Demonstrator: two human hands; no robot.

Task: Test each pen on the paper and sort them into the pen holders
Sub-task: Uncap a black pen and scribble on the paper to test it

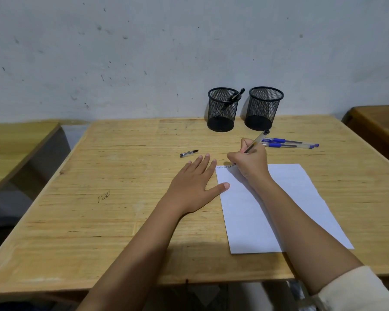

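My right hand (248,163) grips a clear black-ink pen (257,141), its tip touching the top left corner of the white paper (301,198), where small scribbles show. My left hand (195,182) lies flat on the wooden table (121,198), fingers spread, thumb on the paper's left edge. A black pen cap (188,153) lies on the table beyond my left hand. Two blue capped pens (290,143) lie behind my right hand. Two black mesh pen holders stand at the back: the left holder (221,110) has black pens in it, the right holder (263,108) looks empty.
A stained grey wall rises right behind the holders. Another wooden table (14,149) stands lower at the left, and a darker one (380,126) at the right. The table's front edge runs just under my forearms.
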